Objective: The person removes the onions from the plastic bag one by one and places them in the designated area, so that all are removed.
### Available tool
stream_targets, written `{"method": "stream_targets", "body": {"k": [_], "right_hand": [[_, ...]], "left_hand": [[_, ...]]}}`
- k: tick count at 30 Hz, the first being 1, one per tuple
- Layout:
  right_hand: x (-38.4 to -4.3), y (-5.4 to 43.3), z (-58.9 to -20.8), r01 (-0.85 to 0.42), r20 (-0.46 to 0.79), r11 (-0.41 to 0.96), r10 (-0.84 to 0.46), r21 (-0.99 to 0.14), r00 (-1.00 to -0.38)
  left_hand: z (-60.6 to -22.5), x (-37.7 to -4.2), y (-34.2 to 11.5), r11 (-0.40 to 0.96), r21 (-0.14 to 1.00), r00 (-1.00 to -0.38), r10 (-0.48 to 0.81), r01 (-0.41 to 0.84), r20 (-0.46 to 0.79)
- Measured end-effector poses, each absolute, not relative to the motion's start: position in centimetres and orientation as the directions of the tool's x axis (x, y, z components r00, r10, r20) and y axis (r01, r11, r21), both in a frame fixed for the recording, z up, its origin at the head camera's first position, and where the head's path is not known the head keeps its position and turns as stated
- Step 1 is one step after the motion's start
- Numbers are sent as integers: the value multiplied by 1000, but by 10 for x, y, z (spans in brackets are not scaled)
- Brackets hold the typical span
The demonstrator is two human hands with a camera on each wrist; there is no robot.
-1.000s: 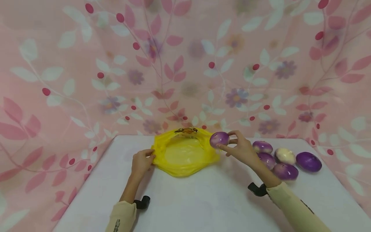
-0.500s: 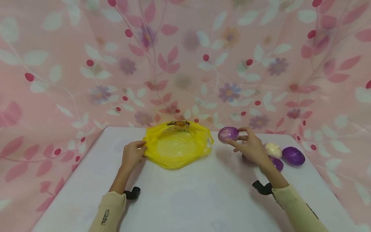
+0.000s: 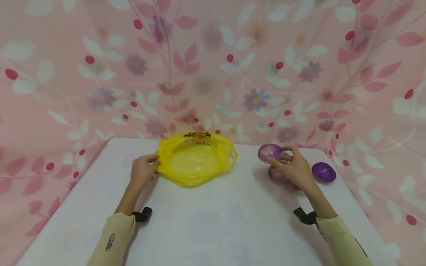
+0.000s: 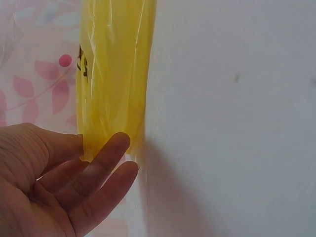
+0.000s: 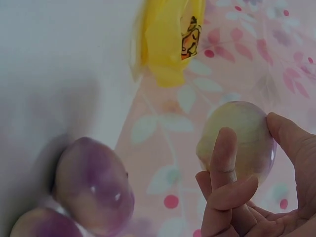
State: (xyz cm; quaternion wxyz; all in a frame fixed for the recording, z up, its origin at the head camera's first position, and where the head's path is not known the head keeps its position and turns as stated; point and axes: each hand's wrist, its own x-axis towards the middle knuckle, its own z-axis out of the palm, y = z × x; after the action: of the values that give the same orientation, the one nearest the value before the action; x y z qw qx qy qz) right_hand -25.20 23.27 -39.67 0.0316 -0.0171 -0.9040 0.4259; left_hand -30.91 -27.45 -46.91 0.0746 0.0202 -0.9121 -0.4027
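Note:
My left hand (image 3: 143,170) pinches the left edge of a yellow plastic bag (image 3: 186,181), its mouth facing me. In the left wrist view, thumb and fingers grip the bag's gathered edge (image 4: 116,89). To the right of the bag, my right hand (image 3: 296,171) holds a glossy purple onion (image 3: 269,152) above the table. Its paler, cream side shows between thumb and fingers in the right wrist view. Below and behind this hand lie more onions, one purple (image 3: 276,173) and one darker (image 3: 324,172), with others mostly hidden by the hand.
A white-covered table (image 3: 206,225) carries everything. Behind it hangs a pink floral cloth (image 3: 213,74), close to the far edge. Black wrist mounts (image 3: 304,216) sit on both forearms.
My right hand has carried the onion rightward, away from the bag and over the other onions. The left hand keeps its hold on the bag. The head view has shifted slightly.

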Motion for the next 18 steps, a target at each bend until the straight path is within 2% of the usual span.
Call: {"method": "stream_targets", "body": {"k": [18], "right_hand": [[-224,280,-402,66,16,636,122,-769,-992]], "left_hand": [[-471,-311,-277,679,733,-989,-87,27,116]]}}
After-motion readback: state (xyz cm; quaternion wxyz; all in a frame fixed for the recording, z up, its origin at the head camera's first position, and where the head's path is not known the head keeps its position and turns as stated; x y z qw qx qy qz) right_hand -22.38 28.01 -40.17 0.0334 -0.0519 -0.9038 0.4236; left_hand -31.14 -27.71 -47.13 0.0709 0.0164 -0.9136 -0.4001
